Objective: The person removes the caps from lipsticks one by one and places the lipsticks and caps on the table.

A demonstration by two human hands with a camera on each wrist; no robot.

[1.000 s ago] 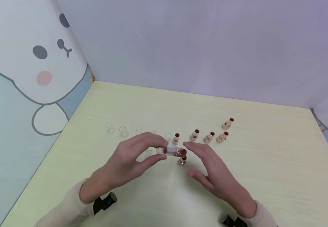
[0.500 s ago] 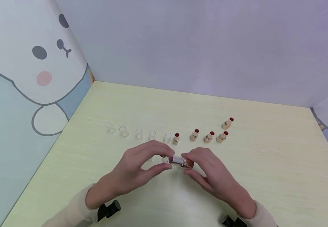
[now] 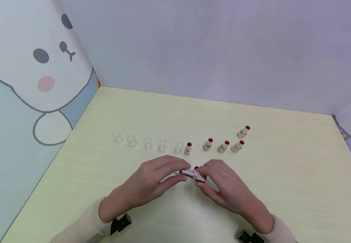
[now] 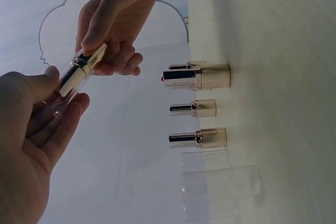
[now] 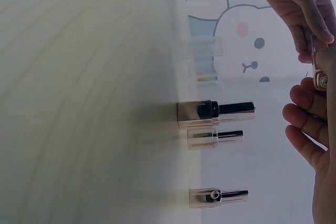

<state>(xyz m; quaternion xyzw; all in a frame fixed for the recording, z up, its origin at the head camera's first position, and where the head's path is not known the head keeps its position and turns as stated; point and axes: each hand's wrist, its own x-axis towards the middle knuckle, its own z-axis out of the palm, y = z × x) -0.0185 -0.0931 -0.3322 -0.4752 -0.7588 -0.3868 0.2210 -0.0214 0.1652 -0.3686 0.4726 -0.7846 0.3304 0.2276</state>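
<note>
Between both hands, a lipstick (image 3: 190,173) with a shiny gold tube lies nearly level above the table. A clear cap (image 4: 62,103) surrounds its tip end, pinched between the thumb and fingers of my left hand (image 3: 154,180). My right hand (image 3: 224,182) pinches the gold base (image 4: 93,59) at the other end. Right behind the held lipstick, another lipstick (image 3: 196,167) with a red tip stands on the table, mostly hidden by the right fingers. My left hand (image 4: 26,135) fills the lower left of the left wrist view.
Several uncapped lipsticks (image 3: 224,146) stand upright farther back and to the right. Several clear caps (image 3: 148,143) stand in a row to the left of them. The pale wooden table (image 3: 285,175) meets a lilac back wall (image 3: 209,50). A cartoon-printed panel (image 3: 17,128) borders the left.
My left hand has brought the lipstick in its clear cap rightward and nearer to me. My right fingers, apart from it earlier, have come together on its base.
</note>
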